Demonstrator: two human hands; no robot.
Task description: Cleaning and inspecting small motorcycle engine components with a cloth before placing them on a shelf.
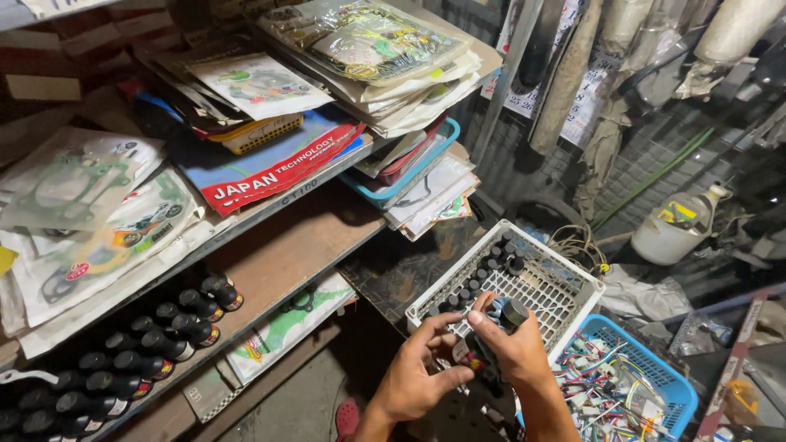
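The arms are cut off at the bottom edge, so only the hands and wrists show. The room is dim, and the far right side is hard to make out. The things in the hands are partly hidden by fingers.

The right hand [512, 348] is curled tight around a small black bottle [513, 313]. The bottle's black cap sticks up above the fingers, just over the near edge of the white basket [573, 282]. The left hand [417, 372] is lower and to the left. Its fingers are bent and spread a little, and its thumb and fingertips touch the bottom of what the right hand holds. I cannot tell if the left hand is pinching it or only touching it.

The white basket sits in front of the hands. A row of small black bottles [491, 266] stands along its left side, and the rest of it shows bare white grid. Beside it, on the right, is a blue basket [667, 368] full of coloured wires and plugs [602, 385].

On the left, a wooden shelf [278, 250] holds many more black bottles with red labels [160, 331], lying in rows. Above them are piles of flat plastic packets [90, 205].
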